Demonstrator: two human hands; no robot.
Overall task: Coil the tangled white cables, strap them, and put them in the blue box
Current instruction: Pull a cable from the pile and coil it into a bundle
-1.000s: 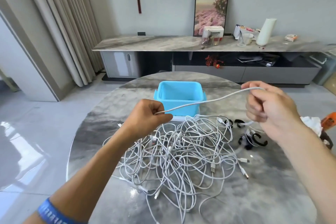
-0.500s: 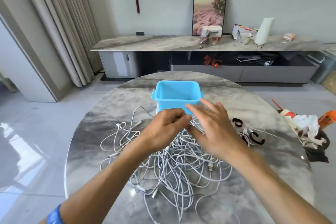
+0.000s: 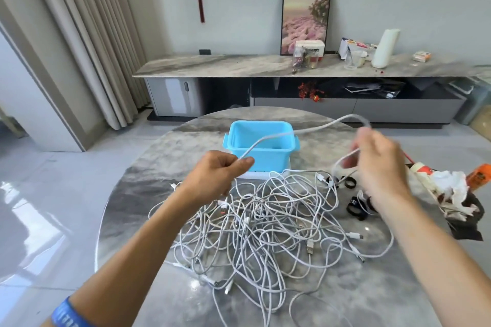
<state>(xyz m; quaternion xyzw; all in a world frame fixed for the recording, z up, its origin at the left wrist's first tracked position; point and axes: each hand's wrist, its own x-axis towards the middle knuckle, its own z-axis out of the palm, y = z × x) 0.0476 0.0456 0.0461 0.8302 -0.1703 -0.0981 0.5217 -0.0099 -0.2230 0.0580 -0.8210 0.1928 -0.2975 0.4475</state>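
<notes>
A tangled heap of white cables (image 3: 268,223) lies on the round marble table (image 3: 148,194). Behind it stands the open blue box (image 3: 261,141), nothing visible inside. My left hand (image 3: 216,176) pinches one white cable (image 3: 305,130) between thumb and fingers, just in front of the box. That cable arcs up and right over the box to my right hand (image 3: 377,162), which is blurred and grips it, a loop hanging below the fingers. Black straps (image 3: 357,207) lie on the table under my right forearm.
Crumpled tissue and wrappers (image 3: 449,191) and an orange object (image 3: 479,176) sit at the table's right edge. A low marble sideboard (image 3: 239,66) with a framed picture and small items runs along the far wall. Curtains hang at the left.
Half a second ago both hands met over the heap in front of the box. Now my right hand has swung out to the right, drawing a length of cable with it; my left hand stayed.
</notes>
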